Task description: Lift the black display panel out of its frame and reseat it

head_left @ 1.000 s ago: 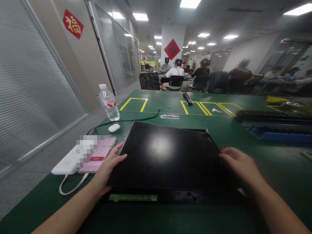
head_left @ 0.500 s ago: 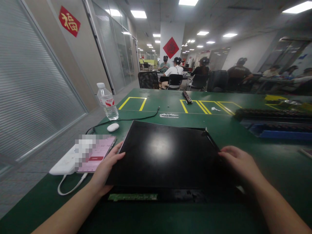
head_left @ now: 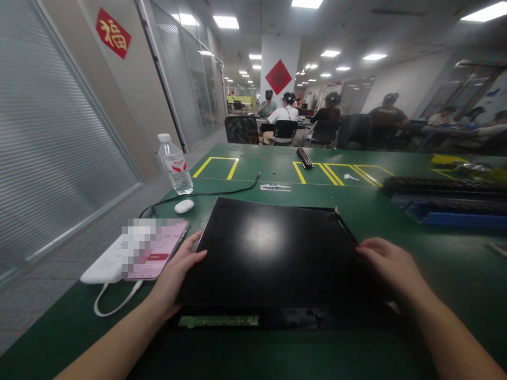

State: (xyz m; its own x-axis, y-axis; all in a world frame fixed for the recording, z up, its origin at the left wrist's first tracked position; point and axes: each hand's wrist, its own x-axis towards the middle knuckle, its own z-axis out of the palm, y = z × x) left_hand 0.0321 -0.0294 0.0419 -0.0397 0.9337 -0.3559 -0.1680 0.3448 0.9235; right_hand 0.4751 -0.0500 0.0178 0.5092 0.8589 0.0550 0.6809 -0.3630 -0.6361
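A glossy black screen panel [head_left: 269, 258] lies a little askew over a black frame [head_left: 293, 319], whose edges show at the near side and far right corner. Along the near edge runs a narrow green circuit board [head_left: 219, 321]. My left hand [head_left: 180, 269] is closed around the panel's left side, thumb on top and the other fingers partly hidden beside and below it. At the right side, my right hand [head_left: 386, 258] pinches the edge with thumb and fingers; whether it also touches the frame is hard to tell.
Left on the green table [head_left: 222, 364] are a phone [head_left: 166, 253], a white power bank [head_left: 105, 261], a white earbud case [head_left: 184, 206], a water bottle [head_left: 174, 166] and a black cable [head_left: 214, 193]. Dark strips with a blue tray [head_left: 463, 212] stand right. Several people sit beyond.
The panel's left side and my left hand have shifted very slightly to the right. My right hand stays almost in place at the right edge.
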